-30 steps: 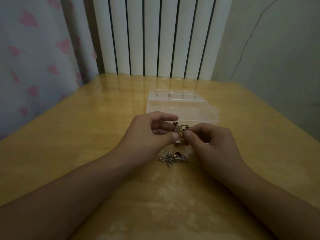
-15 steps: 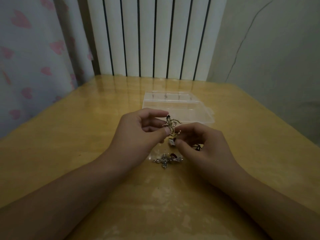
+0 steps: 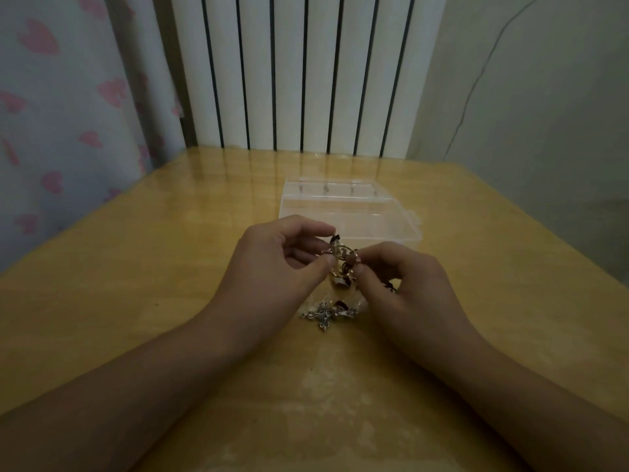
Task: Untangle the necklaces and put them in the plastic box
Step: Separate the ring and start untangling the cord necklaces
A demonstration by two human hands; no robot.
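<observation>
Necklaces (image 3: pixel 341 267), one gold tangle with dark cord, are hanging above the wooden table (image 3: pixel 136 284), where the left hand (image 3: pixel 272 264) and the right hand (image 3: pixel 401 284) are both pinching them with curled fingers. Compared with a second ago, the hands are holding the tangle a little higher. A silver cross pendant (image 3: pixel 323 316) is lying below between the wrists, and the plastic box (image 3: pixel 347 212) is standing open just behind the hands.
</observation>
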